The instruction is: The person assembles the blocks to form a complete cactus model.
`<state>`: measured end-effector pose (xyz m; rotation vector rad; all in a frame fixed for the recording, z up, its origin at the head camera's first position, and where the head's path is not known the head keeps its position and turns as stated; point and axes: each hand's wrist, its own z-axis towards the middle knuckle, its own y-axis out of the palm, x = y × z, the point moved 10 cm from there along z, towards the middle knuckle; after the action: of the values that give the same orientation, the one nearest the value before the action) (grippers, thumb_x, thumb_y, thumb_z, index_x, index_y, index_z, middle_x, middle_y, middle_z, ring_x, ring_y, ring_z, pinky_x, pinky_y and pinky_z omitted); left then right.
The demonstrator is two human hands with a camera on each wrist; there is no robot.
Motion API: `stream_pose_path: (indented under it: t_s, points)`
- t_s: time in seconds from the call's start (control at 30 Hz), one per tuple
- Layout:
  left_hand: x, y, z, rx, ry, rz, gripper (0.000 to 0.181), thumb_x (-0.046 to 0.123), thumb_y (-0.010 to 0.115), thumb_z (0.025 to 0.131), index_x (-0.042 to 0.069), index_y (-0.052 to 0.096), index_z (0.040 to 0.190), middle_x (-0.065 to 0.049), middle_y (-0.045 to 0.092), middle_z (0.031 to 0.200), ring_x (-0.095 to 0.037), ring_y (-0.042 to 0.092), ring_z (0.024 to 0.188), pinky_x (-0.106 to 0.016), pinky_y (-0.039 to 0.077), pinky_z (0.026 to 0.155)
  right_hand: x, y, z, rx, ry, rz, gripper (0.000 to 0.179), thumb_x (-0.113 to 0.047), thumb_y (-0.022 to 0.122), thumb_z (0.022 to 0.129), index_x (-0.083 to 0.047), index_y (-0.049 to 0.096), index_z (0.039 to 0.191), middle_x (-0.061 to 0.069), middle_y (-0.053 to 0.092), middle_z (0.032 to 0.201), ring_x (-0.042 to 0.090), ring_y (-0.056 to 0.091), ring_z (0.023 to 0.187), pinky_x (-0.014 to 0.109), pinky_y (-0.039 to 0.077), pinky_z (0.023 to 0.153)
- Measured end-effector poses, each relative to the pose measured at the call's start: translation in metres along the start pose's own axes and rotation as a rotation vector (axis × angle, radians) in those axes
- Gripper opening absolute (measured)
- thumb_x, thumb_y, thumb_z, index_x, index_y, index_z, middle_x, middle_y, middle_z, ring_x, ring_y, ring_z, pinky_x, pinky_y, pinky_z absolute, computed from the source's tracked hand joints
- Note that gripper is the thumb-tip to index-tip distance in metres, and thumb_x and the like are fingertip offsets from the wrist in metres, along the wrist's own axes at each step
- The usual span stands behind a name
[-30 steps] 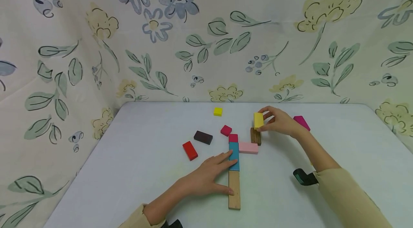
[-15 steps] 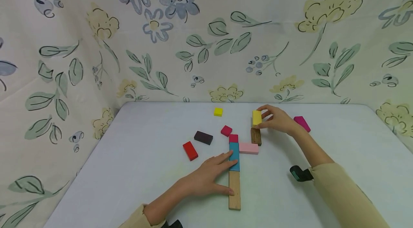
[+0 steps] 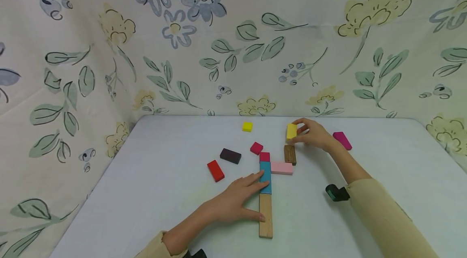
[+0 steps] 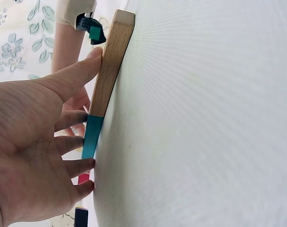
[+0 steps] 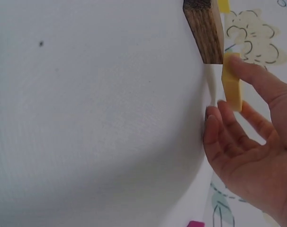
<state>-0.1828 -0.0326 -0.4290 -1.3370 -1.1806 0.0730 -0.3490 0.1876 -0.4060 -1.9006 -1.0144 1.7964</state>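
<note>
My right hand [image 3: 314, 135] pinches a yellow block [image 3: 291, 132] between thumb and fingers. It is just beyond the far end of a brown wood-grain block [image 3: 290, 155], and a narrow gap shows between them in the head view. In the right wrist view the thumb lies on the yellow block [image 5: 232, 81]. My left hand [image 3: 235, 200] lies with fingers spread along a row of blocks. Its fingertips touch the blue block [image 3: 265, 177], while the thumb rests on the plain wooden block [image 3: 265, 215]. A pink block [image 3: 282, 168] stands against the blue one's right side, near the brown block.
A crimson block [image 3: 264, 156] caps the row, with another crimson block [image 3: 256, 148] beside it. Farther left are a dark block [image 3: 230, 155] and a red block [image 3: 216, 170]. A small yellow block [image 3: 247, 126] and a magenta block [image 3: 342, 140] lie toward the table's back.
My right hand has drawn the yellow block slightly away from me, so it no longer overlaps the brown block. The left hand has stayed in place.
</note>
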Motion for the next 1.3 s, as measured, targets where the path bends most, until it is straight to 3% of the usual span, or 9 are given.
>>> stream_pose_path:
  t_s: [0.2,0.4,0.7,0.87,1.1,1.3]
  points:
    - [0.000,0.000,0.000,0.003,0.001,0.007,0.086,0.050,0.077,0.094,0.025,0.037,0.166,0.004,0.020,0.177,-0.022,0.022,0.162,-0.055,0.030,0.127,0.006,0.000,0.003,0.011,0.020,0.002,0.072,-0.026,0.084,0.091,0.000,0.049,0.148,0.023,0.061,0.118,0.030,0.058,0.102,0.026,0.054,0.079]
    - [0.002,-0.001,-0.001,0.008,0.014,0.007,0.085,0.049,0.077,0.094,0.024,0.038,0.165,0.004,0.019,0.177,-0.021,0.023,0.162,-0.054,0.028,0.128,0.009,0.002,0.004,0.015,0.028,-0.006,0.070,-0.024,0.083,0.092,0.000,0.049,0.148,0.020,0.061,0.111,0.030,0.054,0.101,0.028,0.049,0.078]
    - [0.002,-0.001,0.000,0.007,0.021,-0.002,0.085,0.048,0.077,0.094,0.022,0.038,0.165,0.003,0.019,0.177,-0.021,0.022,0.162,-0.054,0.027,0.128,0.012,0.004,0.006,-0.016,0.032,-0.008,0.074,-0.025,0.083,0.092,0.001,0.047,0.151,0.020,0.060,0.114,0.033,0.053,0.106,0.034,0.049,0.084]
    - [0.001,0.001,0.001,0.008,0.036,-0.015,0.085,0.048,0.077,0.094,0.022,0.038,0.166,0.003,0.018,0.177,-0.022,0.022,0.162,-0.056,0.027,0.128,0.016,0.006,0.007,-0.040,0.042,0.008,0.076,-0.029,0.082,0.093,-0.001,0.046,0.154,0.019,0.060,0.116,0.031,0.053,0.107,0.031,0.049,0.083]
    - [-0.016,0.011,0.007,0.058,0.116,-0.010,0.090,0.057,0.076,0.091,0.030,0.035,0.166,0.006,0.016,0.178,-0.025,0.021,0.162,-0.062,0.028,0.126,0.017,0.005,0.008,-0.040,0.058,0.034,0.070,-0.032,0.075,0.098,-0.001,0.046,0.154,0.020,0.059,0.118,0.027,0.054,0.101,0.028,0.049,0.080]
    - [-0.018,0.013,0.008,0.062,0.129,-0.019,0.090,0.060,0.074,0.091,0.032,0.034,0.167,0.007,0.015,0.178,-0.025,0.021,0.162,-0.063,0.029,0.125,0.018,0.005,0.007,-0.032,0.074,0.042,0.063,-0.029,0.071,0.101,-0.001,0.047,0.153,0.023,0.058,0.122,0.029,0.056,0.103,0.026,0.050,0.081]
